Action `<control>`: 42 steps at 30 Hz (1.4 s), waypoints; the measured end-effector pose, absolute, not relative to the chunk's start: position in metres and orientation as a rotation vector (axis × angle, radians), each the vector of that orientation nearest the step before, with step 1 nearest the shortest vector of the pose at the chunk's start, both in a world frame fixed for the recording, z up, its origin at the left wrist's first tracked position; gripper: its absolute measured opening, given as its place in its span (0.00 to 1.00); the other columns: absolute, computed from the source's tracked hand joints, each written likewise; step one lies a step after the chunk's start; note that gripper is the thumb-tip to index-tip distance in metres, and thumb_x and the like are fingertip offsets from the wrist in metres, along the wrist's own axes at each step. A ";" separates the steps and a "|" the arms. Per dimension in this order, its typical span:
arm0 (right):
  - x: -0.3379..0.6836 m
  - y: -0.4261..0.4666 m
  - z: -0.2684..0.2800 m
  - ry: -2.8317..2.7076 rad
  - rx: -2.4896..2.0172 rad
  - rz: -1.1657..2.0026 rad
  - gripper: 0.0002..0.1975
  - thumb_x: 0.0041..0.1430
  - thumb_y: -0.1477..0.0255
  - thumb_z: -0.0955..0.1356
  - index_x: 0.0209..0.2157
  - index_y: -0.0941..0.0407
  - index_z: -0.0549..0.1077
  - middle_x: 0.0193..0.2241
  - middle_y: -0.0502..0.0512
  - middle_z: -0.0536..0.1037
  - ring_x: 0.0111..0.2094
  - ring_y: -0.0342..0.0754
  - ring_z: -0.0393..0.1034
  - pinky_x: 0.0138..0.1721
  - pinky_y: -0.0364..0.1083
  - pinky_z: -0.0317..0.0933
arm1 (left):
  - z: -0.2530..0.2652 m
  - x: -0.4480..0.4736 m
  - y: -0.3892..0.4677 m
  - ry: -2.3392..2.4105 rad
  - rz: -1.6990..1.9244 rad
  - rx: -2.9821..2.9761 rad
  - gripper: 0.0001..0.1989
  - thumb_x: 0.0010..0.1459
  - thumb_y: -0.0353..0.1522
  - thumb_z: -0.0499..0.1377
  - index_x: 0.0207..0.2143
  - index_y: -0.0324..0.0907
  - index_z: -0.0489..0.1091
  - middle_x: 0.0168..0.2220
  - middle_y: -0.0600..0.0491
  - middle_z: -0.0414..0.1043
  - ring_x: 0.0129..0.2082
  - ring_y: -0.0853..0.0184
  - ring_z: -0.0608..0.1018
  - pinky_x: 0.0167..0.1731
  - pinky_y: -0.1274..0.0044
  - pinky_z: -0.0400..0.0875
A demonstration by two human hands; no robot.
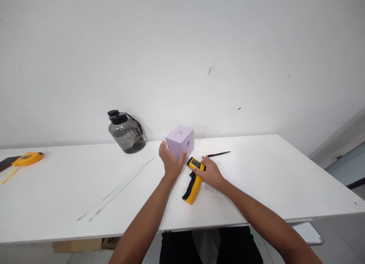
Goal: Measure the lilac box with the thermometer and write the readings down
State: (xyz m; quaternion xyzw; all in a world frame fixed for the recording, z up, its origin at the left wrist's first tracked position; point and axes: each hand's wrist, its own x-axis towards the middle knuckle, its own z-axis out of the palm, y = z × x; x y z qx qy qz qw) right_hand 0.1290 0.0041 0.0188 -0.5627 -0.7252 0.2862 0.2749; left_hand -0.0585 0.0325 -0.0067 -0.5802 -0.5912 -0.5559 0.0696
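Note:
My left hand (172,162) is closed round the near left side of a lilac box (180,140), thumb on its front face and fingers along its left side. The box rests on the white table close to the wall. My right hand (211,173) grips the head of a yellow and black infrared thermometer (194,186), with its handle pointing toward me. The thermometer lies just in front of the box, at or close to the tabletop. Beyond my right fingers is a black pen (219,154), its left end near my knuckles.
A grey see-through water jug (127,135) with a black lid stands left of the box by the wall. At the far left of the white table (119,203) lies a yellow tool like a tape measure (28,158), beside a dark flat item (8,163).

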 end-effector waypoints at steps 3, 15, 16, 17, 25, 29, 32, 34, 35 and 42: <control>0.130 0.000 0.017 -1.788 -1.417 0.877 0.23 0.53 0.59 0.70 0.47 0.57 0.74 0.55 0.66 0.72 0.58 0.60 0.66 0.59 0.58 0.60 | -0.001 -0.056 0.022 -1.553 -1.684 -1.710 0.39 0.58 0.45 0.58 0.64 0.36 0.47 0.62 0.32 0.52 0.66 0.50 0.55 0.64 0.55 0.49; 0.152 -0.007 0.032 -1.480 -0.954 0.222 0.18 0.52 0.62 0.72 0.44 0.54 0.70 0.50 0.65 0.70 0.50 0.58 0.70 0.49 0.57 0.70 | 0.012 -0.044 -0.005 -1.492 -1.328 -2.671 0.31 0.62 0.55 0.43 0.50 0.44 0.70 0.29 0.51 0.75 0.27 0.65 0.76 0.32 0.73 0.67; 0.152 -0.008 0.033 -1.448 -0.969 0.251 0.18 0.53 0.62 0.72 0.44 0.53 0.70 0.51 0.65 0.69 0.49 0.57 0.70 0.47 0.57 0.71 | 0.015 -0.041 -0.008 -1.474 -1.246 -2.751 0.32 0.60 0.56 0.46 0.52 0.44 0.69 0.30 0.51 0.75 0.27 0.65 0.76 0.31 0.73 0.66; 0.152 -0.010 0.033 -1.418 -0.983 0.296 0.18 0.53 0.62 0.72 0.44 0.53 0.70 0.52 0.65 0.68 0.48 0.56 0.70 0.45 0.55 0.72 | 0.017 -0.037 -0.011 -1.480 -1.160 -2.812 0.33 0.57 0.57 0.49 0.53 0.44 0.68 0.30 0.51 0.75 0.27 0.64 0.75 0.29 0.74 0.65; 0.154 -0.004 0.038 -1.060 -0.817 1.093 0.36 0.53 0.48 0.69 0.60 0.48 0.60 0.63 0.63 0.62 0.52 0.55 0.70 0.45 0.53 0.72 | 0.019 -0.013 -0.026 -1.858 -1.319 -2.853 0.19 0.55 0.50 0.57 0.34 0.43 0.66 0.22 0.58 0.64 0.20 0.72 0.64 0.22 0.78 0.56; 0.159 0.002 0.041 -1.342 -0.559 1.702 0.42 0.45 0.39 0.69 0.54 0.53 0.70 0.52 0.63 0.75 0.52 0.59 0.71 0.49 0.57 0.69 | 0.015 -0.011 -0.024 -1.885 -1.443 -2.806 0.20 0.53 0.51 0.59 0.32 0.43 0.65 0.23 0.58 0.64 0.21 0.72 0.64 0.23 0.78 0.56; 0.155 -0.004 0.040 -1.410 -0.464 1.799 0.38 0.44 0.46 0.74 0.52 0.53 0.72 0.50 0.60 0.77 0.50 0.57 0.73 0.52 0.57 0.67 | 0.012 -0.013 -0.023 -1.829 -1.398 -2.849 0.20 0.56 0.52 0.56 0.33 0.43 0.67 0.22 0.58 0.64 0.21 0.71 0.65 0.23 0.78 0.57; 0.151 -0.008 0.038 -1.303 -0.495 1.710 0.31 0.48 0.53 0.75 0.51 0.53 0.72 0.49 0.59 0.77 0.49 0.55 0.73 0.53 0.56 0.66 | 0.011 -0.017 -0.022 -1.677 -1.388 -2.833 0.21 0.61 0.50 0.49 0.36 0.44 0.71 0.23 0.55 0.67 0.22 0.69 0.68 0.25 0.76 0.60; 0.149 -0.008 0.037 -1.229 -0.524 1.661 0.29 0.50 0.54 0.74 0.50 0.54 0.73 0.47 0.59 0.78 0.48 0.55 0.73 0.53 0.56 0.66 | 0.012 -0.020 -0.021 -1.585 -1.397 -2.790 0.23 0.63 0.49 0.46 0.37 0.44 0.72 0.24 0.54 0.69 0.23 0.68 0.69 0.27 0.75 0.62; 0.161 0.009 0.039 -0.962 -0.833 1.345 0.23 0.47 0.53 0.75 0.38 0.57 0.75 0.31 0.55 0.79 0.29 0.48 0.72 0.33 0.50 0.69 | 0.007 -0.046 0.010 -1.898 -1.703 -1.814 0.38 0.54 0.48 0.60 0.61 0.39 0.57 0.56 0.38 0.62 0.58 0.52 0.65 0.54 0.61 0.65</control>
